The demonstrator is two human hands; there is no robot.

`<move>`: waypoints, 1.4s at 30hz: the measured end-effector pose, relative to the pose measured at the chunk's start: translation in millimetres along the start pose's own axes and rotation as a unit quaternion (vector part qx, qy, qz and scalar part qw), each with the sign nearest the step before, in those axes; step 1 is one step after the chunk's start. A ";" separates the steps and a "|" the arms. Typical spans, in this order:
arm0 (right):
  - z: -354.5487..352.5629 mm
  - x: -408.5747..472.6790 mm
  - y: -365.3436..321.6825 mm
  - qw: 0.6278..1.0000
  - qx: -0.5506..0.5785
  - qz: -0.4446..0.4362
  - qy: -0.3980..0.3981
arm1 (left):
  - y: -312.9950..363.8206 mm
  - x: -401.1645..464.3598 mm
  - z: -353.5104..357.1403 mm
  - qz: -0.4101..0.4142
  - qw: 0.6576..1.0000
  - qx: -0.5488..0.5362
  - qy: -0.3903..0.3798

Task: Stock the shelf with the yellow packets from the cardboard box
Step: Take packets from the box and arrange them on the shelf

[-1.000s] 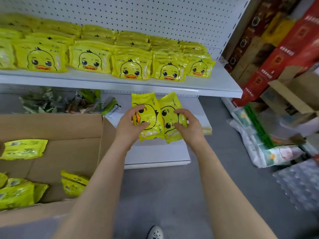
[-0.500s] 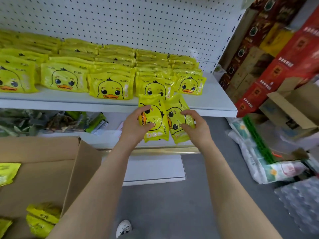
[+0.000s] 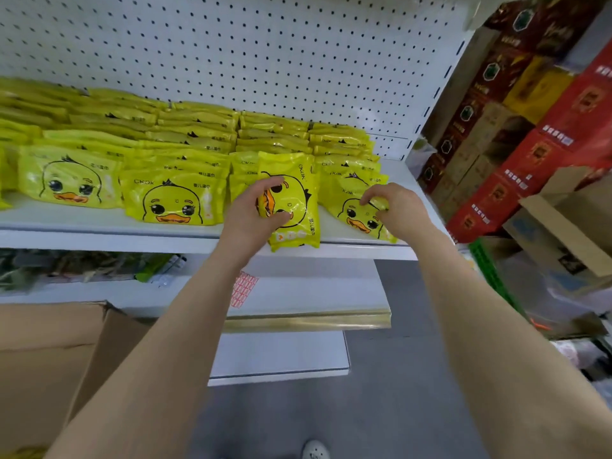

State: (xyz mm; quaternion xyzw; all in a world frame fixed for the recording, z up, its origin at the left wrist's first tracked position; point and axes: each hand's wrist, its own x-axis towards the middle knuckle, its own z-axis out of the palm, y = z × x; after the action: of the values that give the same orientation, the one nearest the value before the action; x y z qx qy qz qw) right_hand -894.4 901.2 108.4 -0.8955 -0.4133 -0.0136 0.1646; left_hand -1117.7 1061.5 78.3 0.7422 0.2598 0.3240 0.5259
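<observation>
Rows of yellow duck packets (image 3: 172, 200) lie stacked on the white shelf (image 3: 99, 224). My left hand (image 3: 253, 215) grips one yellow packet (image 3: 294, 210), turned on its side, at the shelf's front edge in front of a stack. My right hand (image 3: 395, 212) pinches a second yellow packet (image 3: 356, 215) with curled fingers; it lies on the rightmost front stack. The cardboard box (image 3: 49, 359) stands at the lower left, and little of its inside shows.
A white pegboard (image 3: 265, 61) backs the shelf. A lower shelf (image 3: 298, 293) holds green packets (image 3: 66, 266) at the left. Red and dark cartons (image 3: 546, 144) are stacked to the right, above an open cardboard box (image 3: 563, 226). My shoe (image 3: 314, 450) is on the grey floor.
Both hands rose from below the shelf edge up onto the shelf. The two packets, held side by side before, have separated, the right one now down on the rightmost stack.
</observation>
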 end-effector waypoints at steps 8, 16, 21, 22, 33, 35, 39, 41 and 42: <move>10.0 55.8 12.8 0.997 -0.030 -0.076 -0.009 | 0.4 6.1 20.4 -0.009 0.998 0.011 0.062; 30.3 48.9 26.7 0.971 0.020 -0.184 0.152 | 10.6 5.6 59.0 -0.004 0.995 0.019 0.095; 18.0 15.8 0.1 0.881 0.465 -0.017 -0.084 | 21.5 12.8 104.5 0.012 0.993 -0.002 0.120; 15.8 11.5 1.6 0.860 0.496 0.000 -0.120 | 24.4 13.6 113.9 0.018 0.993 -0.001 0.117; -5.1 22.6 76.3 0.974 0.177 -0.133 -0.047 | 9.0 7.6 154.7 -0.080 0.980 0.139 0.115; 0.3 22.1 74.0 0.979 0.144 -0.144 -0.015 | 6.5 3.7 159.5 -0.090 0.979 0.145 0.107; 14.6 21.6 74.0 0.977 0.127 -0.171 -0.025 | 4.9 3.5 163.2 -0.094 0.984 0.133 0.078; 19.8 21.5 74.4 0.979 0.104 -0.177 -0.006 | 6.4 4.3 163.6 -0.092 0.985 0.123 0.081; 22.6 21.4 73.9 0.979 0.095 -0.179 0.013 | 7.7 4.8 163.5 -0.093 0.985 0.119 0.083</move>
State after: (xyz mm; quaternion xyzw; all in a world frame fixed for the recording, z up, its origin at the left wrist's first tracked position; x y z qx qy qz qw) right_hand -827.9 879.2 69.5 -0.7866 -0.5645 -0.0154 0.2496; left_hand -990.9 962.5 47.8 0.7427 0.4071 0.3007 0.4384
